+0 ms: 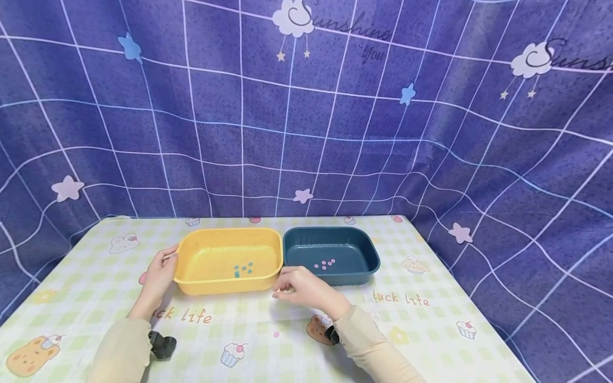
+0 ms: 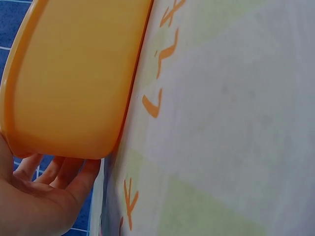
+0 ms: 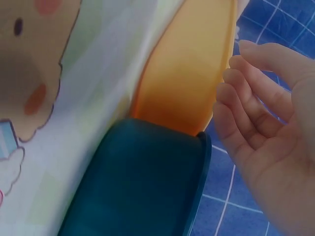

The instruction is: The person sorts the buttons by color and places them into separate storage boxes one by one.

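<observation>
A yellow plastic basin (image 1: 227,285) stands on the table with several small round teal pieces (image 1: 243,268) in its right half. My left hand (image 1: 162,270) grips its left end; in the left wrist view that hand's fingers (image 2: 69,172) curl against the outside below the rim. Touching the yellow basin's right side is a dark teal basin (image 1: 354,276), which holds several small round pink pieces (image 1: 324,264). My right hand (image 1: 301,286) hovers before the place where the two basins meet. Its fingers (image 3: 236,113) are loosely curled, and nothing shows between them and the thumb.
A checked tablecloth (image 1: 258,340) with printed cartoons and lettering covers the table. Behind and to the right hangs a blue grid-patterned curtain (image 1: 316,122). Dark wrist cameras sit at both sleeves, including the one on the left wrist (image 1: 163,346).
</observation>
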Available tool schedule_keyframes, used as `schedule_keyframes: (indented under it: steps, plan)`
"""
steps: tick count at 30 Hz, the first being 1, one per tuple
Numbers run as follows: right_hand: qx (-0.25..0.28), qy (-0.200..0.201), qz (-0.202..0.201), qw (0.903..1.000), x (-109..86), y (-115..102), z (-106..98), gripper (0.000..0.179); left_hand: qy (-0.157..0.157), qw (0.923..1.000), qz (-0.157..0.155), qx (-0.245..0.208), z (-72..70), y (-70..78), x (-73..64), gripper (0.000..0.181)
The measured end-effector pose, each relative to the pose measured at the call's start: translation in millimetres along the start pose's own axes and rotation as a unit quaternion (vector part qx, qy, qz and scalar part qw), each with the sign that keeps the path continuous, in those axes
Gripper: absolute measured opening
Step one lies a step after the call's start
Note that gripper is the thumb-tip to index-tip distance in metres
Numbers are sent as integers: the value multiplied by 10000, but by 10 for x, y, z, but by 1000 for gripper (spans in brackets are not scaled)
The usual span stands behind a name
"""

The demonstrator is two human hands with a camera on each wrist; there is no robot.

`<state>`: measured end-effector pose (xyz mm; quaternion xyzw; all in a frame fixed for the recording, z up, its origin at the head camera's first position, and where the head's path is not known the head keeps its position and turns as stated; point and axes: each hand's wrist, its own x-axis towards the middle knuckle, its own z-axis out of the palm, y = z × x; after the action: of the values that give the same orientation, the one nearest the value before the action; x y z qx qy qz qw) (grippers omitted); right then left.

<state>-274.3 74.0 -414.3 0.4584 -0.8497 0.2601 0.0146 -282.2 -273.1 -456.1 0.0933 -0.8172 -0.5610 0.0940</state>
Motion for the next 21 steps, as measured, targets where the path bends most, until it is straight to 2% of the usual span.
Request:
schedule_keyframes:
  steps: [21]
  plan:
    - [-428, -526, -417, 9968, -130, -108, 112, 9, -58, 9999, -78, -47, 4, -18, 2, 53]
